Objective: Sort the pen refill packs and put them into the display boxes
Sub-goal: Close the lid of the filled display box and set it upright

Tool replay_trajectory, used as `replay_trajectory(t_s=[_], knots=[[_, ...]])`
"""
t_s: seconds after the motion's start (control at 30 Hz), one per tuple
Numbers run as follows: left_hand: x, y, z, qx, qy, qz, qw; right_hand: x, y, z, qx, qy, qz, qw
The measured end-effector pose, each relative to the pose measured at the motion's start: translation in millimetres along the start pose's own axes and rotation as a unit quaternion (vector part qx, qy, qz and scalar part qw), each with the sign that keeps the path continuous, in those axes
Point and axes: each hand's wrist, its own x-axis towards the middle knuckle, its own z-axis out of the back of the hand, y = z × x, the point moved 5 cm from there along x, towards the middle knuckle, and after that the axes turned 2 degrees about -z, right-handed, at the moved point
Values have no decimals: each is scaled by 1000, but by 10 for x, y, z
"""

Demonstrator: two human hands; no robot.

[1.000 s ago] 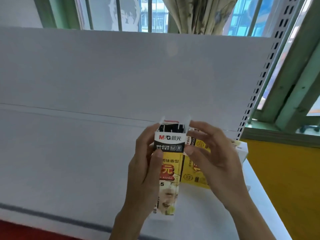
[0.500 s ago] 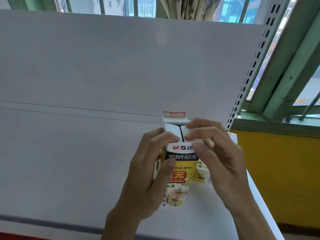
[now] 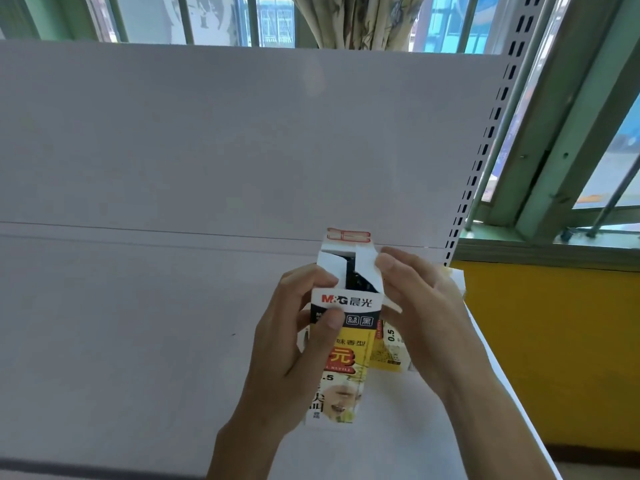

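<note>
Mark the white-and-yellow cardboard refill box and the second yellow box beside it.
white-and-yellow cardboard refill box (image 3: 346, 301): head view, white logo band.
second yellow box (image 3: 388, 356): head view, yellow side panel.

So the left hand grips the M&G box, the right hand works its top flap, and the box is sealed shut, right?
Not sealed: the head view shows the M&G box open on top, dark refills visible inside. Left hand grips it; right hand works the flap.
</note>
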Motion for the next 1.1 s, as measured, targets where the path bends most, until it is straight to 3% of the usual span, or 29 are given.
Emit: replay_trajectory(t_s=[0.07,0.13,0.4,0.5,0.8,0.97,1.1], knots=[[-7,5,-3,9,-2,-2,1000,14,47,-81,37,70,-11,997],[-9,5,-8,12,-3,-6,1000,27,122,-88,61,84,28,994],[-24,12,6,50,-29,-14,998,-135,420,-174,-73,87,270,956],[-28,35,24,18,-55,22,998,-204,420,-241,-86,119,281,948],[-24,25,10,31,-52,29,998,-225,430,-224,-58,80,235,967],[-25,7,-9,35,-43,18,998,-196,452,-204,-92,-13,220,971],[-32,19,-9,44,-32,24,998,-238,492,-121,-136,-101,244,955]])
